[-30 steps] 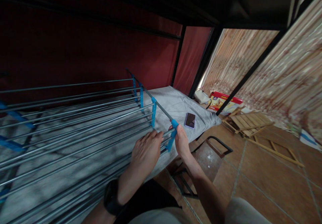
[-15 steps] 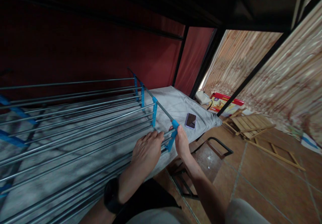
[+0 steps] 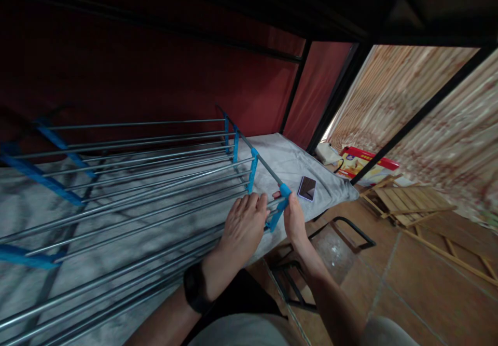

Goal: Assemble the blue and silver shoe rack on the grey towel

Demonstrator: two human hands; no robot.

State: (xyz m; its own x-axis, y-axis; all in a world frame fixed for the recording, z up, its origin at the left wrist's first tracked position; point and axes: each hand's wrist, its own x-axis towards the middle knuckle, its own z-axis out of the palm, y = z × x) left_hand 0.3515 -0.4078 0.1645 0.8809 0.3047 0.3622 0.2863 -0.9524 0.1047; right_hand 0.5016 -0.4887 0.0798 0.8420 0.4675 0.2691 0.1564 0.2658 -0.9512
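A rack of grey metal rods with blue plastic connectors (image 3: pixel 252 174) lies across a grey cloth-covered surface (image 3: pixel 272 151), stretching from the left to the middle of the view. My left hand (image 3: pixel 246 224), a dark watch on its wrist, is curled over the rods close to the rack's right end; its fingertips are hidden. Around the nearest blue connector (image 3: pixel 280 210) at that end, my right hand (image 3: pixel 294 220) is closed, thumb side up, with a fingertip showing on the far side. The rods run on beneath my left forearm.
A phone (image 3: pixel 307 188) lies on the cloth right of my hands. Below the edge stands a black-framed stool (image 3: pixel 334 245). A red and yellow box (image 3: pixel 365 164) and a folded wooden piece (image 3: pixel 412 203) are on the tiled floor (image 3: pixel 420 294). Black frame bars cross overhead.
The view has shifted, so rack, phone and floor items appear farther right. More of the rack's left blue connectors shows. Both hands keep their places at the rack's right end.
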